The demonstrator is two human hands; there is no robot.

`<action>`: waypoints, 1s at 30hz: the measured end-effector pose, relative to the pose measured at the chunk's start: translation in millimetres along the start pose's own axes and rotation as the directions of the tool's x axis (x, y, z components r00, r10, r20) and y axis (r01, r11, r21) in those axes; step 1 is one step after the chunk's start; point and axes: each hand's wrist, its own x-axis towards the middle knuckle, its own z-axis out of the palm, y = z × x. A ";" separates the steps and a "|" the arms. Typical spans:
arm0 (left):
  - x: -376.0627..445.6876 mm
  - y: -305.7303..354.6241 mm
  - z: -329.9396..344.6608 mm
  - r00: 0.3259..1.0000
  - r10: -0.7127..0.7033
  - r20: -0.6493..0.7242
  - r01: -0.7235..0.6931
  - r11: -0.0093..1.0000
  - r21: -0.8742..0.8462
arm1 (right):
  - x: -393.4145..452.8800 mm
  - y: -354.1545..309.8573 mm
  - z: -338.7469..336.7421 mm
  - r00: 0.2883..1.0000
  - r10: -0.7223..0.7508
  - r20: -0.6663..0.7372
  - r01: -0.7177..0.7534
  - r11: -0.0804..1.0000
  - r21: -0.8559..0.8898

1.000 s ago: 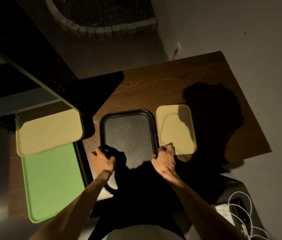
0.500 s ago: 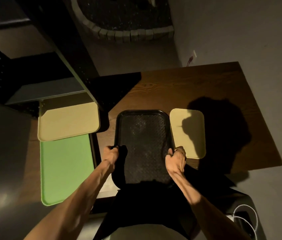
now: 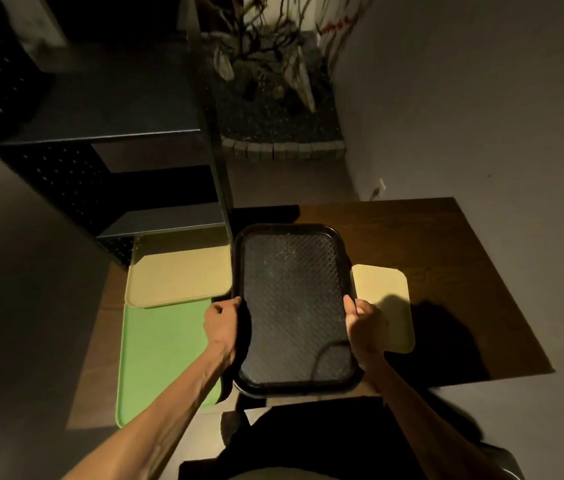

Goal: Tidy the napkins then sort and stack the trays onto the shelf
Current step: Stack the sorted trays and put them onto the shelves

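Black tray [image 3: 294, 306] is gripped on both long sides, left hand [image 3: 222, 323] and right hand [image 3: 363, 325] curled round its rim, over the table's [image 3: 446, 244] near left corner. It hides part of a small beige tray [image 3: 386, 303]. Beige tray [image 3: 180, 277] overlaps green tray [image 3: 159, 348] under the dim shelf [image 3: 155, 220].

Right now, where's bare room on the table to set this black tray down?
Free: the far table beyond the small cream tray, and its right side. Crowded: the left, where the cream tray overlaps the green tray by the shelf.
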 end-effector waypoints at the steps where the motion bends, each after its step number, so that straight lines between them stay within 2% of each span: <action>1: -5.3 6.0 -6.2 0.999 0.023 -0.023 -0.023 1.000 -0.014 | -6.2 -9.8 0.8 0.999 0.007 -0.048 -0.005 0.999 0.054; 3: -20.9 20.7 -19.5 0.994 0.090 -0.065 -0.092 0.995 -0.030 | -18.7 -30.2 0.7 0.995 0.028 -0.098 -0.014 0.990 0.137; 5: -31.5 28.9 -36.2 0.987 0.138 -0.080 -0.141 0.989 -0.034 | -32.4 -50.0 -1.8 0.994 -0.016 -0.106 0.032 0.988 0.149; 10: -32.2 33.9 -86.3 0.968 0.215 -0.126 -0.226 0.971 -0.079 | -72.6 -92.4 -5.0 0.984 -0.179 -0.008 0.178 0.971 0.158; 16: -27.7 38.9 -157.9 0.957 0.214 -0.197 -0.238 0.965 -0.108 | -119.9 -128.1 26.9 0.961 -0.267 0.070 0.248 0.947 0.205; 23: 10.6 62.3 -224.8 0.956 0.167 -0.240 -0.179 0.983 -0.028 | -137.4 -160.6 79.9 0.954 -0.231 0.192 0.188 0.958 0.218; 26: 43.8 70.7 -242.5 0.962 0.189 -0.198 -0.196 0.981 -0.016 | -132.2 -176.5 98.1 0.951 -0.191 0.241 0.143 0.969 0.202; 30: 26.9 111.0 -243.1 0.964 0.229 -0.133 -0.230 0.973 0.005 | -120.3 -191.9 116.6 0.958 -0.094 0.272 0.050 0.985 0.165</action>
